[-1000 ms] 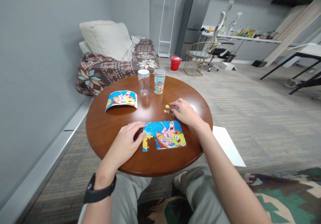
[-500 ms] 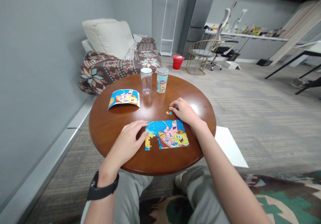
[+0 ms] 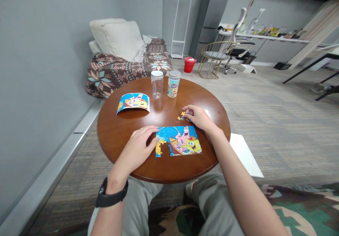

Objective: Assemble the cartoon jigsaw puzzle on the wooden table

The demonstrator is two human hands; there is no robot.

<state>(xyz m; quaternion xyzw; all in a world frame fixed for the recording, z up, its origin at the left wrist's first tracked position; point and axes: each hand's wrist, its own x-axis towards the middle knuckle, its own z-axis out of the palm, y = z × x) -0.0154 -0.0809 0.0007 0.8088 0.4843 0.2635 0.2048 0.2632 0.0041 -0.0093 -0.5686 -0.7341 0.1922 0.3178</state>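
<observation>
A nearly rectangular jigsaw puzzle (image 3: 182, 140) lies flat on the round brown table (image 3: 140, 167); a notched gap shows its wood at the lower left. My left hand (image 3: 140, 147) rests at the puzzle's left edge, thumb and fingers apart, holding nothing. Beyond the upper right edge, my right hand (image 3: 197, 118) has thumb and fingertips closed around a small yellow puzzle piece (image 3: 183, 113). Close by lie loose pieces (image 3: 180, 118), partly covered by that hand. A curved picture sheet (image 3: 134, 101) with the same cartoon scene stands at the left.
Toward the back of the table stand a clear jar (image 3: 157, 86) with a white lid and a printed jar (image 3: 173, 85) with a silver lid. Past the table are a blanket-covered sofa (image 3: 119, 70), a red bin (image 3: 189, 65) and a gold-framed chair (image 3: 215, 56).
My right hand has shifted slightly among the loose pieces, and more of them show under its fingers. My left hand stays at the puzzle's edge. The whole view has moved a little.
</observation>
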